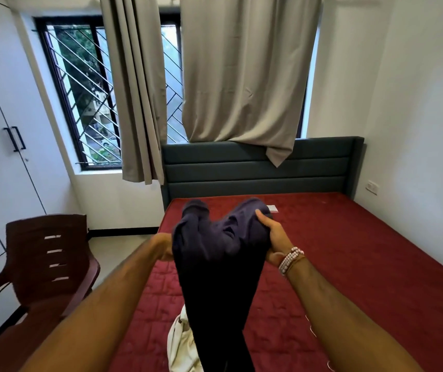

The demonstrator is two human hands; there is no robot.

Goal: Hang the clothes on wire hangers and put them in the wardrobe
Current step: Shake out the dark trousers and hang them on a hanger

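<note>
White flat-panel wardrobe [0, 124] stands at the far left, doors closed, with a brown moulded plastic chair [48, 259] in front of it.

The left hand [164, 249] grips the left edge of the dark garment [215, 264]; its fingers are mostly hidden by the cloth. The garment is a soft, matte navy knit, bunched into two humps at the top and hanging in a long narrow drape above the near left part of the bed [362, 264]. A cream cloth [181, 342] lies crumpled at the bed's near edge, directly below. The right hand [270, 237] clamps the right hump, thumb on top.

Step in hand, as judged: opening the garment for a hanger.
- Spread both hands apart to find the shoulder seams.
- Keep the hem clear of the quilted red bed cover.
- No hanger can be identified with certainty.
</note>
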